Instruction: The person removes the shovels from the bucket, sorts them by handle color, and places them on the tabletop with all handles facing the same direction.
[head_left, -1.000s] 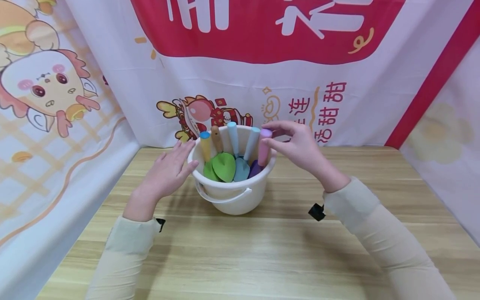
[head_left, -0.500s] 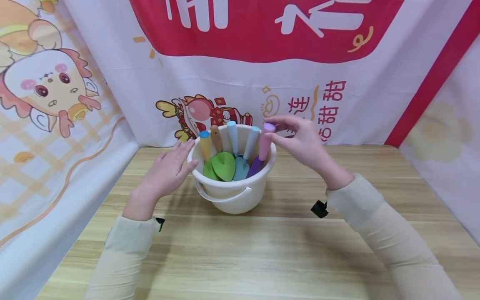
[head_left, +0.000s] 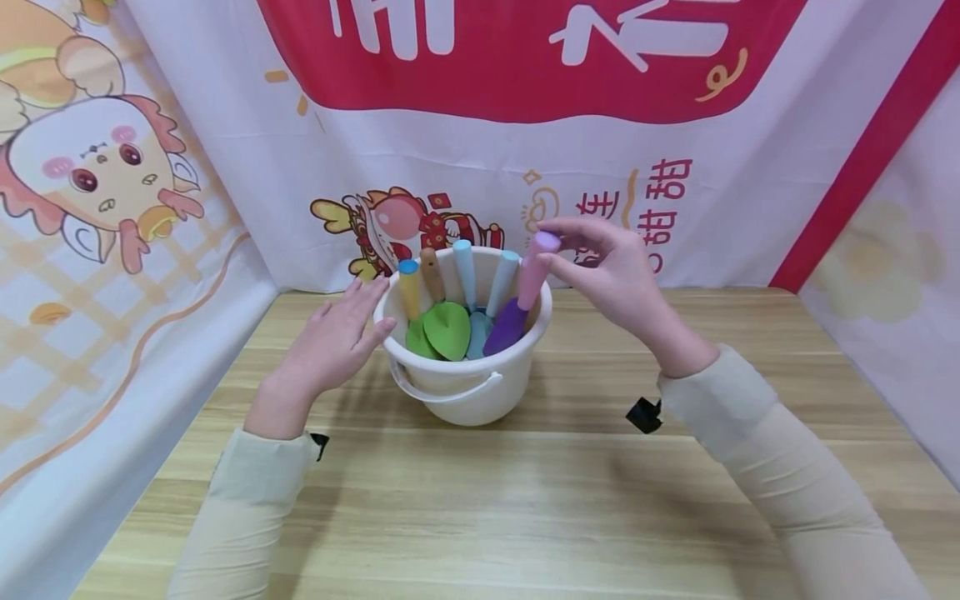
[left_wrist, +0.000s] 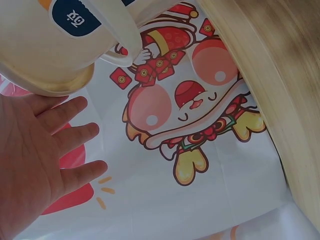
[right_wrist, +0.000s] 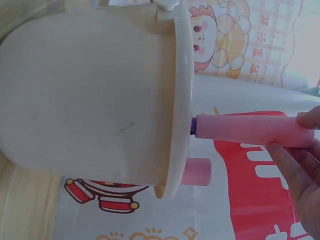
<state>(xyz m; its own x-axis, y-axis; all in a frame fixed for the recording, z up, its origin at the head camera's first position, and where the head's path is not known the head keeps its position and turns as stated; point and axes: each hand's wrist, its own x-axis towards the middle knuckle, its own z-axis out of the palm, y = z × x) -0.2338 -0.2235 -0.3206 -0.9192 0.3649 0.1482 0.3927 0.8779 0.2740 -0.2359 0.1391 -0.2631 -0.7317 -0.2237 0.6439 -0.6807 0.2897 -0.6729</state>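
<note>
A white bucket (head_left: 480,392) with its bail hanging at the front stands on the table. My left hand (head_left: 333,342) rests with straight fingers against its left rim; in the left wrist view the fingers are spread below the rim. With thumb and fingers my right hand (head_left: 607,267) pinches the top of the pink handle of a purple trowel (head_left: 507,327). Its blade is still inside the bucket, leaning at the right wall. Other tools in the bucket are a green trowel (head_left: 447,332), a yellow handle (head_left: 408,292), a wooden handle (head_left: 432,275) and two light blue handles (head_left: 465,271).
A second pink handle (right_wrist: 196,171) sticks out past the bucket rim in the right wrist view. The wood-grain table (head_left: 450,500) stretches in front of the bucket. Printed white cloth (head_left: 480,158) hangs behind and on both sides.
My right hand has drawn the purple trowel up and a little to the right, tilting it; more of its blade shows. The left hand has stayed at the rim.
</note>
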